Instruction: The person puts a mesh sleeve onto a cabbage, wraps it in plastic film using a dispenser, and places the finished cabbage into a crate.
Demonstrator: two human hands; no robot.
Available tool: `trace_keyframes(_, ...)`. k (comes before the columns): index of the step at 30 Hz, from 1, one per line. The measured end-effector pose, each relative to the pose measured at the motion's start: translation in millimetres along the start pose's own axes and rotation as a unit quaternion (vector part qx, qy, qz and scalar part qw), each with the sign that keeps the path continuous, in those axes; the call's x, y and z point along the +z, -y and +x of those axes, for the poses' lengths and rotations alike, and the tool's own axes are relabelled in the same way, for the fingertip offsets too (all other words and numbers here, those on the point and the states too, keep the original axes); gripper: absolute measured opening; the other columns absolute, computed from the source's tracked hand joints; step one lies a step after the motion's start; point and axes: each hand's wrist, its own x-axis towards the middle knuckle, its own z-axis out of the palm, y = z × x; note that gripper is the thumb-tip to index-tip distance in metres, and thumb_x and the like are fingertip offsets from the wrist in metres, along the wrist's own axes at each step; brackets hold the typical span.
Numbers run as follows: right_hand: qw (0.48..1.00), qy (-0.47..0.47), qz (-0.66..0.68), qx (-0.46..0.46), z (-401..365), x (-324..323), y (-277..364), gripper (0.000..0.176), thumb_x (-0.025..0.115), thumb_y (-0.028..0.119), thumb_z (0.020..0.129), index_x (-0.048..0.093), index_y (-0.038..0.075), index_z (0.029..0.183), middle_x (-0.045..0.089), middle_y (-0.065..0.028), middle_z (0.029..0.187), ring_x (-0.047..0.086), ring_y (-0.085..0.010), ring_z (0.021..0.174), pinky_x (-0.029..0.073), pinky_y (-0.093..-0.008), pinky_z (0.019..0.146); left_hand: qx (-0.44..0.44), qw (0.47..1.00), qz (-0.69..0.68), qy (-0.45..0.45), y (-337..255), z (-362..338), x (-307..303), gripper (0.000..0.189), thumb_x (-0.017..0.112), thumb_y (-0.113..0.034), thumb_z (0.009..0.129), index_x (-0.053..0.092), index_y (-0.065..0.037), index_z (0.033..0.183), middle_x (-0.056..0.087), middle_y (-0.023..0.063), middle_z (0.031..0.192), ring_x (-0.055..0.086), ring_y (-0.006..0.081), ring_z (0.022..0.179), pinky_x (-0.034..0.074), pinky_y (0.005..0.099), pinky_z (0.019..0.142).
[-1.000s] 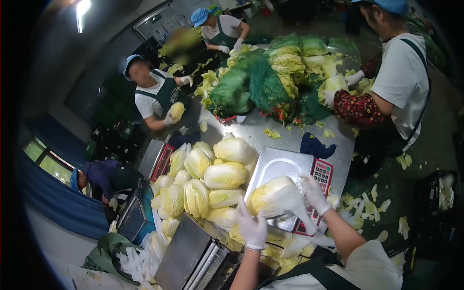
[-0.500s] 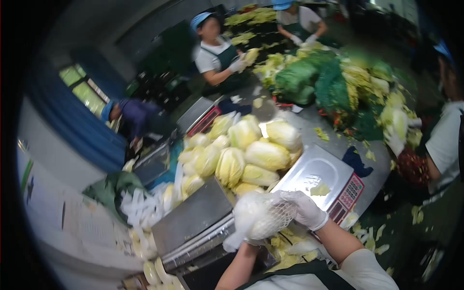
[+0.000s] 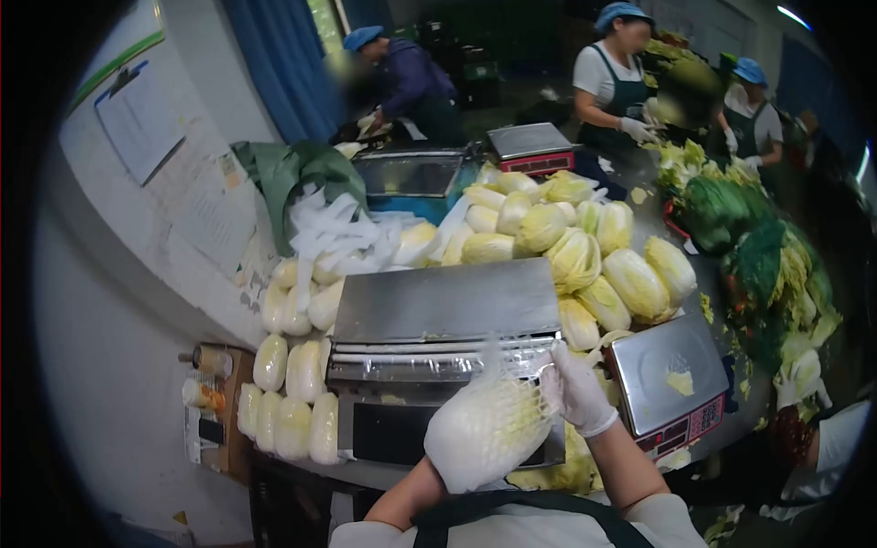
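A napa cabbage (image 3: 489, 429) in a white foam net sleeve is held in front of my chest, over the near edge of a metal film-wrapping machine (image 3: 448, 301). My right hand (image 3: 585, 397), in a white glove, has its fingers closed on the loose net at the cabbage's right end. Under the cabbage's left side is my left hand (image 3: 435, 469), supporting it; its fingers are mostly hidden behind the cabbage. Yellow leaves show through the net at the right, while the left end looks whiter and more thickly covered.
Film-wrapped cabbages (image 3: 292, 425) line the left side of the machine. Bare cabbages (image 3: 575, 256) are heaped behind it, beside white foam nets (image 3: 343, 228). A digital scale (image 3: 671, 365) stands at right. Co-workers (image 3: 612, 91) work across the table; a gloved hand (image 3: 804, 379) shows at far right.
My view has swung left and levelled, bringing the wrapped cabbages and wall into sight. The netted cabbage is still in my hands; my right hand is now at the net's right end.
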Motion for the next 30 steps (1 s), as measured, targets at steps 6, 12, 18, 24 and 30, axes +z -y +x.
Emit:
trace_keyframes(6,0.927,-0.147,-0.335,-0.083,36.0,19.3,-78.6,0.018,0.055,0.017,0.087,0.057,0.000,0.091,0.055,0.0014,0.073,0.048,-0.0068,0.064,0.040,-0.0214,0.059,-0.006,0.998,-0.055,-0.006,-54.7,-27.5,-8.2,0.038,0.038,-0.023,0.089,0.050,0.003,0.114,0.056,0.0165,0.111,0.055,0.0295,0.101,0.044,0.0374,0.091)
trace_keyframes(12,0.944,-0.097,-0.242,-0.200,67.4,71.1,-28.1,0.042,0.062,0.007,0.080,0.048,0.001,0.119,0.054,-0.0094,0.107,0.054,-0.0140,0.092,0.046,-0.0261,0.080,0.198,0.946,0.128,-0.222,-140.6,-27.0,29.7,0.045,0.036,-0.023,0.079,0.050,0.004,0.112,0.056,0.0192,0.111,0.054,0.0324,0.103,0.042,0.0424,0.092)
trace_keyframes(18,0.800,-0.023,-0.505,-0.324,122.5,97.9,-37.2,0.062,0.069,0.019,0.071,0.043,0.003,0.126,0.036,-0.0213,0.130,0.036,-0.0365,0.122,0.029,-0.0397,0.102,0.066,0.962,0.149,-0.218,-216.8,11.2,14.4,0.044,0.036,-0.017,0.079,0.046,0.002,0.118,0.051,0.0217,0.118,0.048,0.0371,0.109,0.036,0.0538,0.094)
trace_keyframes(24,0.835,-0.076,-0.521,-0.161,183.1,40.9,-19.2,0.046,0.063,0.026,0.079,0.054,0.003,0.117,0.052,-0.0181,0.120,0.045,-0.0273,0.116,0.033,-0.0329,0.099,-0.087,0.928,0.236,-0.273,-247.1,51.1,10.4,0.040,0.043,-0.022,0.085,0.045,-0.004,0.121,0.046,0.0183,0.123,0.044,0.0394,0.112,0.034,0.0616,0.091)
trace_keyframes(30,0.834,-0.046,-0.528,-0.154,170.1,17.3,0.4,0.041,0.057,0.027,0.085,0.054,0.001,0.117,0.054,-0.0148,0.119,0.049,-0.0240,0.112,0.036,-0.0324,0.096,-0.069,0.948,0.213,-0.227,-291.0,28.5,-0.4,0.038,0.045,-0.018,0.086,0.047,-0.004,0.121,0.039,0.0133,0.129,0.048,0.0359,0.106,0.037,0.0570,0.093)
